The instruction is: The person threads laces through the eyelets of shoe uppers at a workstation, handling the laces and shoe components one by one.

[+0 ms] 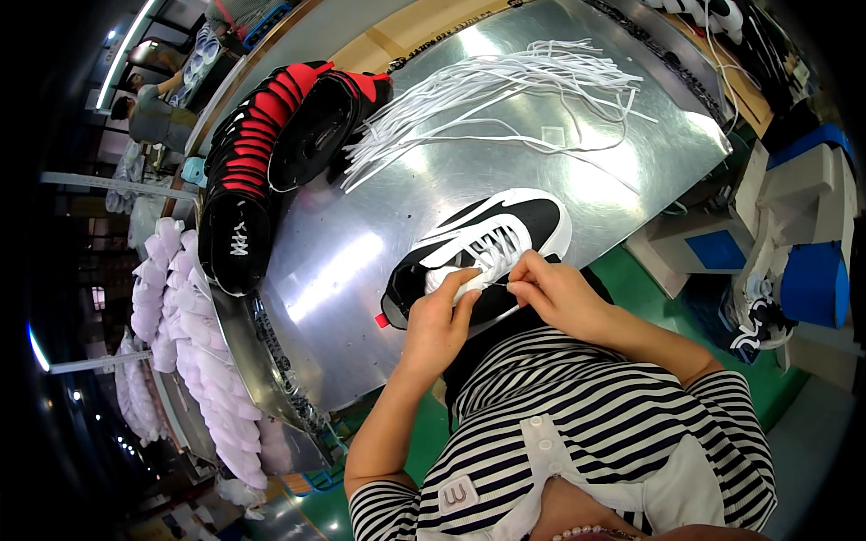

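Note:
A black and white sneaker (458, 236) lies on its side-slanted length on the metal tabletop in front of me, toe to the far right, with a red tab at its heel. White shoelace (498, 242) crosses its upper part of the throat. My left hand (438, 317) pinches the white edge of the sneaker near the tongue, thumb and forefinger closed on it. On the near side of the throat, my right hand (561, 296) closes thumb and forefinger on what looks like a lace end. The fingertips partly hide the lower eyelets.
A heap of loose white laces (505, 99) spreads over the far part of the metal table (334, 352). Nested black and red shoes (248, 158) line its left side. White padded pieces (194, 334) hang at left. Beige and blue bins (722, 243) stand at right, shoes among them.

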The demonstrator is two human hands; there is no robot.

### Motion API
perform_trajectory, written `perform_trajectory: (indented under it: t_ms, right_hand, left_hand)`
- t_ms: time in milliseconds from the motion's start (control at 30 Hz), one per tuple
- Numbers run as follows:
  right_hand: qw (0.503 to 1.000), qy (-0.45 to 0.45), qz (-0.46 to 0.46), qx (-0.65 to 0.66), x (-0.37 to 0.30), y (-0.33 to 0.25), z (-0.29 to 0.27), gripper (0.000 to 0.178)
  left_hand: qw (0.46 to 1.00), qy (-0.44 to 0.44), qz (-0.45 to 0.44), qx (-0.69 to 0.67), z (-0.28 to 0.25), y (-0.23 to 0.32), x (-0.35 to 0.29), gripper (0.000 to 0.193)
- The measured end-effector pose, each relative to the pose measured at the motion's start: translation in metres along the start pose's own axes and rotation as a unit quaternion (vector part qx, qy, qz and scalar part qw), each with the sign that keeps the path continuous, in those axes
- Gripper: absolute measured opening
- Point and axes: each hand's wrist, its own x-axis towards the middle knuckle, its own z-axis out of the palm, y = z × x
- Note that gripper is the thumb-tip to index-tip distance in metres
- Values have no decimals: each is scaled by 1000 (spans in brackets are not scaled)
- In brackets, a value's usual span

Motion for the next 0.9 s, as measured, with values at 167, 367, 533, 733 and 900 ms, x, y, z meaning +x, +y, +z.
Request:
perform_trajectory:
  t_ms: [167,367,533,733,900]
  right_hand:
    - [996,-28,12,-81,6,-7,-7,13]
    - [984,12,1,-175,17,-9,14,13]
    - [998,44,37,18,17,5,24,16]
    - [967,96,-79,-223,13,-2,26,14]
    - [969,62,-99,-218,25,-1,22,15]
  left_hand:
    - [996,28,79,44,3,0,-1,23]
    - [961,133,201,134,23,-12,2,24]
    - [976,111,137,131,19,-9,0,25]
    - [974,71,172,127,28,4,-5,24]
    - [984,86,107,114,34,2,-2,24]
